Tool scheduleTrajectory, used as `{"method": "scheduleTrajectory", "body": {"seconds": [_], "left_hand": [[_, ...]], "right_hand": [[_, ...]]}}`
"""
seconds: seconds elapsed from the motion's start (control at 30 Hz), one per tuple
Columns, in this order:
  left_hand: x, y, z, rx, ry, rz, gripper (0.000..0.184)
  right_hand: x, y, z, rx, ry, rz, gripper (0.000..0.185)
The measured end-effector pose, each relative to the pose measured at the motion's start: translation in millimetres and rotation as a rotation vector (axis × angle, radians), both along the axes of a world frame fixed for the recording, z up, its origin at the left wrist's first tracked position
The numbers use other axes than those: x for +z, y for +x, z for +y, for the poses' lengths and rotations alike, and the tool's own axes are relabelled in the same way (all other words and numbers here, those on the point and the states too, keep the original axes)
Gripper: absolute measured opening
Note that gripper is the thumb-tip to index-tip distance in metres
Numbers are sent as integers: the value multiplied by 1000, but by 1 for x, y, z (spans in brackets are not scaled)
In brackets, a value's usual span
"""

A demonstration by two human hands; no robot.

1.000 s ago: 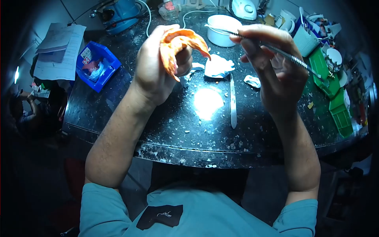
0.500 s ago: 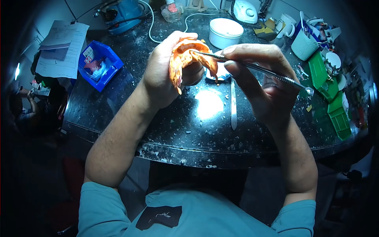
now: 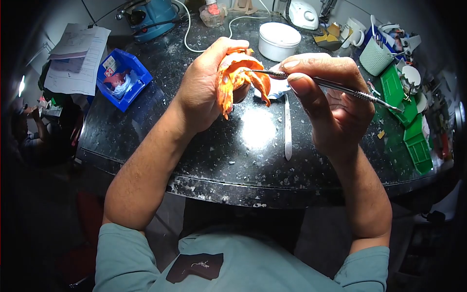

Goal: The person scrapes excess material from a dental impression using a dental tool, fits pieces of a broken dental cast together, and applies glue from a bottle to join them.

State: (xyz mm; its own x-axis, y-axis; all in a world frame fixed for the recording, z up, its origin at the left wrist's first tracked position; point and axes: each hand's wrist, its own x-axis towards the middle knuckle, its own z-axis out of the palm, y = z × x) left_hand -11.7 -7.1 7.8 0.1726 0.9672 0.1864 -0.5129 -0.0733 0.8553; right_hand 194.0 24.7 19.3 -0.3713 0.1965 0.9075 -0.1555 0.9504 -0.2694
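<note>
My left hand (image 3: 197,92) is wrapped round an orange, arch-shaped dental impression (image 3: 225,80), held up above the dark bench. Its ragged flaps hang down on both sides of the arch. Pinched between thumb and fingers, a double-ended metal dental carver (image 3: 340,87) with knurled grips is in my right hand (image 3: 335,104). The carver's left tip reaches the inside of the impression; whether it presses in, I cannot tell. Below, a slim metal scalpel (image 3: 288,134) lies on the bench, beside a pale bluish-white piece (image 3: 278,90) partly hidden behind my hands.
A white lidded tub (image 3: 278,43) stands behind my hands. To the left are a blue bin (image 3: 141,80) and hanging papers (image 3: 80,63). Green trays (image 3: 417,141) and a white basket (image 3: 375,57) line the right. Another person (image 3: 34,129) sits far left.
The impression has tilted in my left hand, so its inner side shows less. My right hand and the carver have shifted slightly right and down. The light looks whiter.
</note>
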Motion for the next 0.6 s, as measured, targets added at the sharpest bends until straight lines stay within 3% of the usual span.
{"method": "scheduleTrajectory", "body": {"seconds": [0.17, 0.2, 0.27, 0.33, 0.4, 0.47, 0.6], "left_hand": [[10, 10, -3, 144, -77, -17, 31], [15, 18, -4, 319, -21, 58, 34], [21, 7, 2, 296, -78, -76, 38], [16, -14, 8, 186, 80, -64, 38], [13, -24, 11, 200, 64, -92, 37], [6, -28, 13, 144, 59, -128, 35], [5, -27, 15, 114, 36, -122, 33]], "right_hand": [[-1, -3, -2, -43, -78, 54, 17], [-1, -3, 1, -61, -58, 62, 18], [1, -1, 9, -101, -24, 76, 22], [-2, 3, 16, -147, -13, 41, 28], [-1, 1, 12, -195, -71, 39, 31], [-9, 2, 16, -97, -215, 88, 23], [-6, -1, 10, -66, -307, 98, 27]]}}
